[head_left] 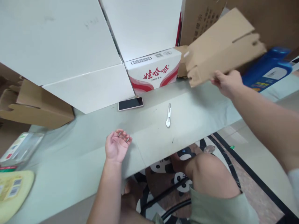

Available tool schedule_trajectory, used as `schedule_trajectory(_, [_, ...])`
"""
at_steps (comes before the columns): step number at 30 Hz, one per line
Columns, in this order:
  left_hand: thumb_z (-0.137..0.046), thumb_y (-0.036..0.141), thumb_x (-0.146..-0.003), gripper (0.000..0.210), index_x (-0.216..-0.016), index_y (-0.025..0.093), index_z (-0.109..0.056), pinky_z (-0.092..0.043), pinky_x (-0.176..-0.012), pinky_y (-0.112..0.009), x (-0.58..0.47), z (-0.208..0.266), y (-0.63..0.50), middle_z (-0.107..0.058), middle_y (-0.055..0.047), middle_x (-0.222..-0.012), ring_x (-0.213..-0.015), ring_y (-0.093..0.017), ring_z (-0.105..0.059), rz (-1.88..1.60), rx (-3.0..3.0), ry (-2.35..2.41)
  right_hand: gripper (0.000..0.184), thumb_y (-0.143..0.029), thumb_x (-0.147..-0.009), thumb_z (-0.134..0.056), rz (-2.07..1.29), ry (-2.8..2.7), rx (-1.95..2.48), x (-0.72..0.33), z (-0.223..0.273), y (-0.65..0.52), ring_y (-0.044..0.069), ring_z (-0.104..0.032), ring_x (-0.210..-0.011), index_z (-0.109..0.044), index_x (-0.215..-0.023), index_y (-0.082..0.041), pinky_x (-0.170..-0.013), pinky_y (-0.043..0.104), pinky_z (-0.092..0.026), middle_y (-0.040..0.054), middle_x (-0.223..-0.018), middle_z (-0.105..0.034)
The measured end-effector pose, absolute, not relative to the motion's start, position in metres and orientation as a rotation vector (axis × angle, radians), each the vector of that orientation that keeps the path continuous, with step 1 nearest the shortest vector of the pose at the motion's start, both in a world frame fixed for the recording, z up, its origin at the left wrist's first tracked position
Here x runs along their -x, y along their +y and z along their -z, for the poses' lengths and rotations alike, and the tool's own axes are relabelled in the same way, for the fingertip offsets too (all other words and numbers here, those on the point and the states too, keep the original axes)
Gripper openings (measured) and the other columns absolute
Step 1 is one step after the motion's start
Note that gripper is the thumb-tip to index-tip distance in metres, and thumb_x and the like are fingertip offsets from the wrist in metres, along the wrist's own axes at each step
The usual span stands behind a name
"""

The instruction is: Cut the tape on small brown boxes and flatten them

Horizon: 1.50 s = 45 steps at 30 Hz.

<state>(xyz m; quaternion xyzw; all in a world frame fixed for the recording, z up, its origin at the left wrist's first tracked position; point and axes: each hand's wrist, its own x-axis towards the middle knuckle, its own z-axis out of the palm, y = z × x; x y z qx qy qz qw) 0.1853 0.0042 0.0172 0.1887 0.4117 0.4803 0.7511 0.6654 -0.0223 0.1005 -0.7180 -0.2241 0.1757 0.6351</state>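
My right hand (227, 82) grips the lower edge of a folded brown cardboard box (221, 43) with slots and notched flaps. The cardboard is raised and tilted at the back right, in front of a larger carton. My left hand (118, 144) is palm up over the front of the table, its fingers loosely curled and apart, holding nothing. Between the hands, a white utility knife (168, 115) lies on the pale green tabletop (149, 130). A phone (130, 103) with a dark screen rests flat behind my left hand.
A white and red water carton (154, 71) stands at the back beside large white boxes (77, 40). A blue bottle (268, 70) is at the right. Brown cardboard (44, 104), a clear plastic pack (22, 147) and a yellow container (15, 189) occupy the left.
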Motion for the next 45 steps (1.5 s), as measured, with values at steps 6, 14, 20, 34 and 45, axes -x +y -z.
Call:
schedule_trajectory(6, [-0.071,0.039,-0.068,0.024,-0.077,0.017,-0.064,-0.058,-0.063,-0.032,-0.183,-0.014,0.012,-0.062,0.000,-0.067,-0.060,-0.015,-0.063,-1.071,-0.424,0.908,0.007,-0.018,-0.094,-0.058,-0.645,-0.662,1.835,-0.664,-0.075,0.046,0.012,-0.068,-0.074,-0.057,-0.087,-0.018,-0.072,0.031,-0.056,0.0070,-0.090,-0.064])
schedule_trajectory(14, [-0.070,0.042,-0.071,0.025,-0.076,0.018,-0.064,-0.056,-0.062,-0.031,-0.182,-0.018,0.012,-0.061,-0.001,-0.068,-0.060,-0.016,-0.062,-1.071,-0.444,0.880,0.028,-0.025,-0.086,-0.061,-0.681,-1.352,2.108,-0.582,-0.022,-0.016,0.020,-0.066,-0.075,-0.068,-0.113,-0.018,-0.080,0.036,-0.052,0.0058,-0.081,-0.072])
schedule_trajectory(20, [-0.067,0.041,-0.071,0.023,-0.075,0.018,-0.065,-0.054,-0.062,-0.030,-0.177,-0.027,-0.002,-0.061,-0.001,-0.067,-0.060,-0.015,-0.061,-1.118,-0.420,0.836,0.032,-0.049,-0.084,-0.065,-0.697,-1.864,2.186,-0.496,-0.015,-0.022,0.027,-0.069,-0.090,-0.072,-0.109,-0.029,-0.076,0.035,-0.047,0.0071,-0.095,-0.077])
schedule_trajectory(34, [-0.060,0.041,-0.079,0.022,-0.075,0.019,-0.062,-0.046,-0.064,-0.027,-0.088,-0.049,-0.023,-0.055,-0.001,-0.069,-0.060,-0.012,-0.054,-1.391,-0.290,0.639,0.013,-0.033,-0.082,-0.056,-0.712,-1.958,1.768,-0.331,-0.054,0.033,0.019,-0.057,-0.065,-0.055,-0.091,-0.024,-0.062,0.031,-0.044,0.0021,-0.075,-0.063])
schedule_trajectory(45, [-0.050,0.043,-0.089,0.028,-0.076,0.021,-0.060,-0.043,-0.067,-0.031,-0.055,-0.046,-0.017,-0.054,-0.003,-0.069,-0.061,-0.014,-0.052,-1.482,-0.217,0.565,0.035,-0.044,-0.095,-0.046,-0.306,-2.421,1.049,-0.062,-0.097,0.198,0.032,-0.059,-0.123,-0.063,-0.106,-0.016,-0.110,0.052,-0.045,0.0111,-0.149,-0.046])
